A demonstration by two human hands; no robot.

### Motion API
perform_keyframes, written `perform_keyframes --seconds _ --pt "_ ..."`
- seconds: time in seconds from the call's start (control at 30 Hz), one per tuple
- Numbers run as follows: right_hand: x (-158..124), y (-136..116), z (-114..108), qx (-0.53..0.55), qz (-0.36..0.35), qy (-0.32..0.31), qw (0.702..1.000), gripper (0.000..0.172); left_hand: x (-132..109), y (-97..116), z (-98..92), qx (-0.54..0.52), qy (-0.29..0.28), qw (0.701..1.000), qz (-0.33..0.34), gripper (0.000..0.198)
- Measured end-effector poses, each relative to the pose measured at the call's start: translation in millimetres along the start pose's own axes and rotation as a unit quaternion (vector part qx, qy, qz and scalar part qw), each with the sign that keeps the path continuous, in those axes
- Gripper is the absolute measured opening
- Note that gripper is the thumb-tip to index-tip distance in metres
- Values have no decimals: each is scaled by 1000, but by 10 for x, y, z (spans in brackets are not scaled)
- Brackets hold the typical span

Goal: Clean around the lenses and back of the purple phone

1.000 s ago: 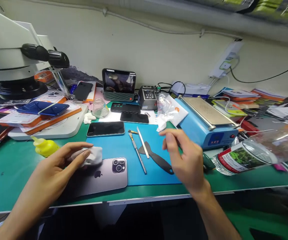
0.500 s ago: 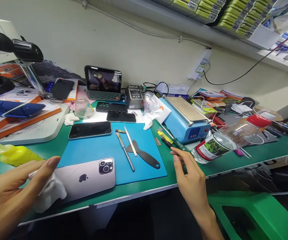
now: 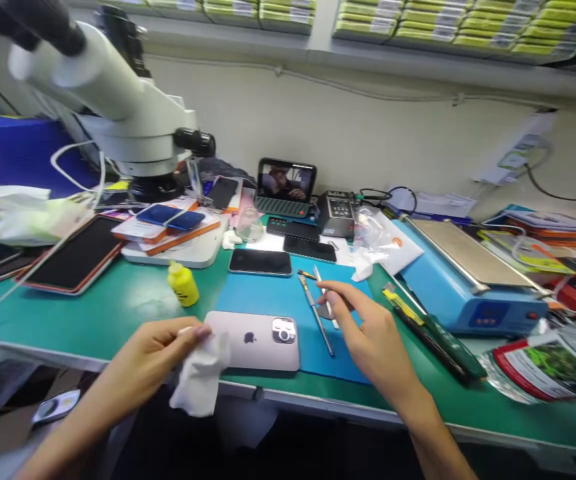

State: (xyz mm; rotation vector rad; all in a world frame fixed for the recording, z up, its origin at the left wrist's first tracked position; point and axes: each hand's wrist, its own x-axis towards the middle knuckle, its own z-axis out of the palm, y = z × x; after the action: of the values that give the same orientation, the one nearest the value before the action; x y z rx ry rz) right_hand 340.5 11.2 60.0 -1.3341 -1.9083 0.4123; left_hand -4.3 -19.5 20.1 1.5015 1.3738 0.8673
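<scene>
My left hand [image 3: 168, 350] pinches a crumpled white tissue [image 3: 201, 380], which hangs at the left end of a face-down phone [image 3: 255, 357] with a pale back. That phone lies across the near edge of a blue mat [image 3: 248, 297]. Over the mat's right part hovers my right hand [image 3: 375, 340], fingers bent and slightly apart, with nothing visibly held. Beneath its fingertips are a white pointed stick [image 3: 317, 272] and a black scraper [image 3: 324, 311], mostly covered. Beside them lies a thin brush [image 3: 318, 320]. A dark-screened phone [image 3: 261, 262] rests at the mat's far edge.
Left stand a yellow bottle [image 3: 184, 285], a tablet [image 3: 75, 257] and a microscope [image 3: 138, 127]. Right are a yellow cutter [image 3: 403, 303], a green-handled tool [image 3: 455, 347], a blue heating plate [image 3: 461, 287] and a large plastic bottle [image 3: 553, 363]. Behind is a small screen [image 3: 288, 183].
The view has swung left, bringing the microscope and tablet in. My right hand has moved from beside the cutter to above the mat's tools. My left hand still holds the tissue.
</scene>
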Motion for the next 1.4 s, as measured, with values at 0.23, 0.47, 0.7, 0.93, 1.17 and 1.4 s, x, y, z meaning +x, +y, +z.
perform_keyframes --seconds 0.23,0.47,0.7,0.93,1.17,1.4 --pt "957 -697 920 71 -149 -221 961 43 -210 -18 -78 -147 -25 988 -45 54" --pt "1158 -852 1641 97 -159 -282 941 33 -490 48 -65 -259 -13 957 -127 50" --pt "844 -544 735 238 -61 -156 957 39 -357 146 -22 -220 -71 969 -88 61" --pt "-65 122 -33 165 51 -7 985 48 185 490 176 -78 -56 995 25 48" --pt "-616 292 -165 30 23 39 999 37 628 612 480 -53 -108 993 13 53" --pt "-779 253 -228 -55 -39 55 996 36 648 661 506 -9 -156 988 14 55"
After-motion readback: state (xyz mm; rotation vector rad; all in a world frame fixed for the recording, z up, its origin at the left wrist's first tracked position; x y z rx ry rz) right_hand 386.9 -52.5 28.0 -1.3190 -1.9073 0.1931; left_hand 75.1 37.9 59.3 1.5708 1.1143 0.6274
